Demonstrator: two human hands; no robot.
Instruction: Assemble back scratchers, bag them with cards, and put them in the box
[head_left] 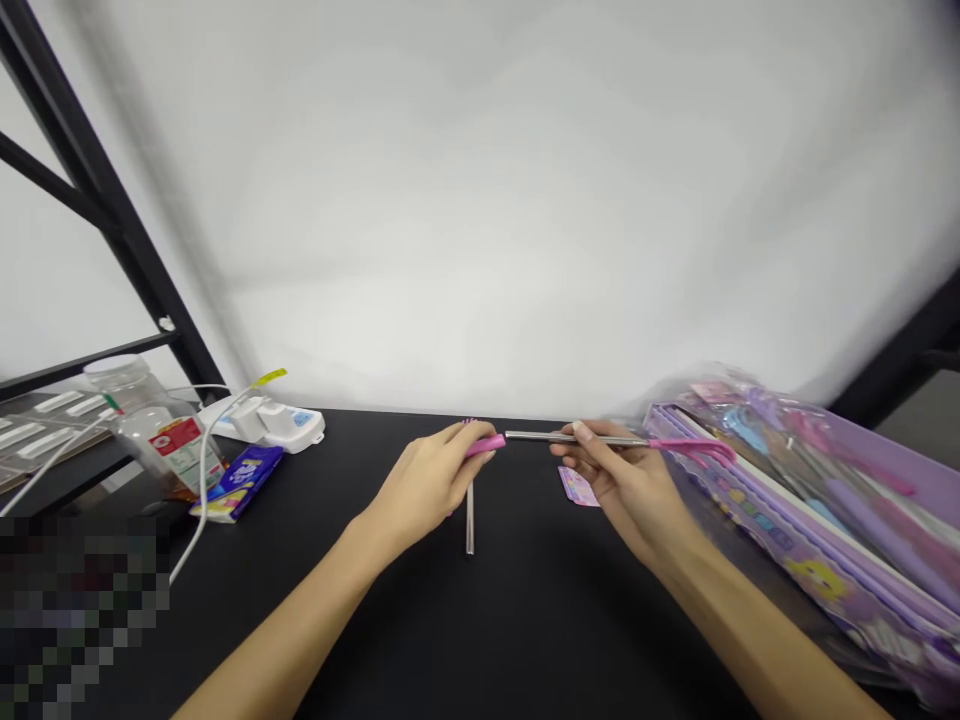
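Note:
My right hand [630, 485] is closed on a metal rod with a pink, claw-like end, which looks like a back scratcher [694, 448]. It lies nearly level, claw to the right, its bare rod tip pointing left. Pinched in my left hand [431, 475] is a pink grip piece [490, 445], its end right by that rod tip; whether they touch I cannot tell. Beneath my left hand, a second metal rod [470, 525] lies on the black tabletop, with pink prongs at its far end. A small pink printed card [576, 486] lies by my right hand.
On the right stands a purple printed box [750, 510] full of plastic-wrapped pink, blue and purple pieces. At left are a clear jar [169, 440], a purple snack packet [247, 480], a white power strip [300, 428] and a trailing white cable [202, 480]. A white wall rises behind.

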